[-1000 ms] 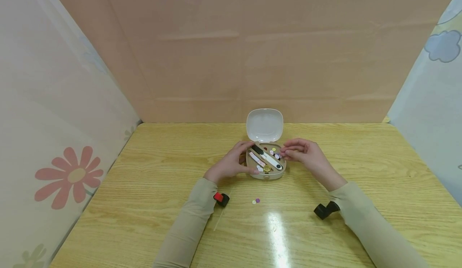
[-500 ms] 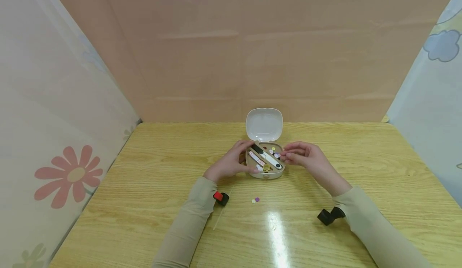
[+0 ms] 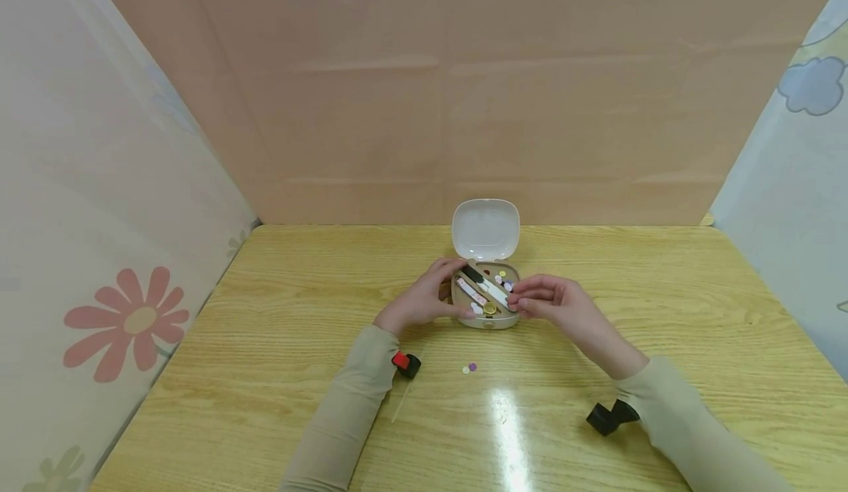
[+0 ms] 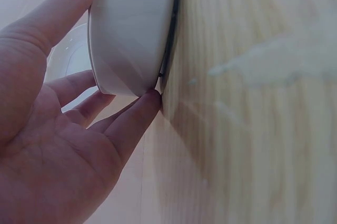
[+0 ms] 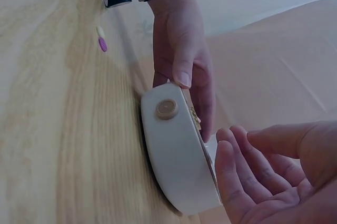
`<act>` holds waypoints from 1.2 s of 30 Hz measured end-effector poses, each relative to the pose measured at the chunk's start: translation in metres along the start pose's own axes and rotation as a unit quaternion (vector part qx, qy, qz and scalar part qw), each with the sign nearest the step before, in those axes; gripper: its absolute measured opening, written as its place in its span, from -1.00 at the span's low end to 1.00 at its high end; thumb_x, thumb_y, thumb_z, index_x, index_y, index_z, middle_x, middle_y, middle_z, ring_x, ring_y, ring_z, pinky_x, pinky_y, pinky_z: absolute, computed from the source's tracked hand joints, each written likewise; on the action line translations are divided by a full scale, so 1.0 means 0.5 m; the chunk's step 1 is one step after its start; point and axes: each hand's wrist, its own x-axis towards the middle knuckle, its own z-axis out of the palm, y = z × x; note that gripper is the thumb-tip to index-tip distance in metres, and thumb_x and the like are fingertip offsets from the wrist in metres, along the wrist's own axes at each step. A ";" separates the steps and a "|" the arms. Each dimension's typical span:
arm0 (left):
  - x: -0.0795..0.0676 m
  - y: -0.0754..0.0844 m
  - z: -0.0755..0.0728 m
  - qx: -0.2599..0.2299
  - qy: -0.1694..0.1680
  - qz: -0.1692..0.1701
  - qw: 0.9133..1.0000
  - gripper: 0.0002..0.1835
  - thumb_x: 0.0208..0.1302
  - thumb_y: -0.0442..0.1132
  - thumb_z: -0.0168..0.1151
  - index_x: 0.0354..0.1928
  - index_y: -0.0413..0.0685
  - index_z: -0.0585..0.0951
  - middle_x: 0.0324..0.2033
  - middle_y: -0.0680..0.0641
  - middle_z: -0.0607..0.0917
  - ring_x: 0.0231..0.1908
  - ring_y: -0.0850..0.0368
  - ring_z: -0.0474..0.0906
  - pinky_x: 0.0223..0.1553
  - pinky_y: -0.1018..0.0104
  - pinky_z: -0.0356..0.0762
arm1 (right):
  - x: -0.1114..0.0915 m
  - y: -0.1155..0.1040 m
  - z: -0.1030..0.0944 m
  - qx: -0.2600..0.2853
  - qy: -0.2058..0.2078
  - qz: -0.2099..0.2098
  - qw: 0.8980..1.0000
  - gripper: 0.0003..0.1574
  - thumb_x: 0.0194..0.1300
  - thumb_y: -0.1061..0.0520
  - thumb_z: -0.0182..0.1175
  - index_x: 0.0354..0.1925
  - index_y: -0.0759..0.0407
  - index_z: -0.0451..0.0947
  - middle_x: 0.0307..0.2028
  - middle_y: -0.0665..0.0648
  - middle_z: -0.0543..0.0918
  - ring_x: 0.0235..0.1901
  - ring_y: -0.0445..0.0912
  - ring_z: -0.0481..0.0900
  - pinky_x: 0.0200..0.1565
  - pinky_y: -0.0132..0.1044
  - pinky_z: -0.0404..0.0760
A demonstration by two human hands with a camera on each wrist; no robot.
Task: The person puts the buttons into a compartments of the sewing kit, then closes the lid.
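A small white case (image 3: 492,323) stands on the table with its lid (image 3: 486,230) raised at the back. My left hand (image 3: 419,302) grips the case's left side, thumb at the front rim and fingers round the back. In the left wrist view its fingertips press the case wall (image 4: 126,29). Inside lie a long black-and-white tool (image 3: 492,290), a pink-and-white strip (image 3: 471,290), a gold round piece (image 3: 489,308) and several small buttons (image 3: 508,286). Over the tool's right end my right hand (image 3: 563,306) hovers with bent fingers, none holding anything visible in the right wrist view.
Two small discs, one purple (image 3: 472,367) and one pale (image 3: 466,370), lie on the wooden table (image 3: 298,278) in front of the case. Black devices (image 3: 612,417) sit on both wrists. A pinkish backdrop (image 3: 397,109) rises behind the table.
My right hand has shifted from the buttons at the case's right side toward the tool's right end, down and slightly left. My left hand keeps its hold on the case.
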 end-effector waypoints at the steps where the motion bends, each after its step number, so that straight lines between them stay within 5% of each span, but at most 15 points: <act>1: 0.000 0.000 0.000 -0.001 0.000 -0.001 1.000 -0.05 0.06 -0.41 0.43 0.44 -0.29 0.09 0.32 -0.29 0.13 0.31 -0.19 0.16 0.28 0.01 0.25 | -0.001 0.001 0.002 -0.001 -0.004 -0.001 1.000 -0.61 0.32 0.31 0.17 0.04 0.53 0.42 -0.07 0.43 0.60 -0.08 0.05 0.63 0.00 -0.06 0.59; 29: -0.001 0.000 -0.001 -0.004 -0.004 -0.002 1.000 -0.05 0.07 -0.42 0.42 0.44 -0.29 0.07 0.35 -0.29 0.10 0.32 -0.19 0.15 0.30 -0.01 0.22 | -0.018 0.038 0.058 -0.038 -0.078 -0.019 0.996 -0.71 0.28 0.37 0.18 -0.02 0.45 0.48 -0.12 0.41 0.61 -0.09 0.24 0.60 -0.06 -0.18 0.63; 36: 0.020 -0.056 0.002 0.030 0.008 0.001 1.000 0.00 0.04 -0.29 0.48 0.47 -0.09 0.10 0.35 -0.12 0.14 0.32 -0.04 0.17 0.29 0.10 0.25 | -0.018 0.044 0.073 -0.051 -0.086 -0.017 0.995 -0.71 0.27 0.37 0.19 -0.03 0.44 0.49 -0.13 0.38 0.63 -0.11 0.18 0.62 -0.08 -0.25 0.64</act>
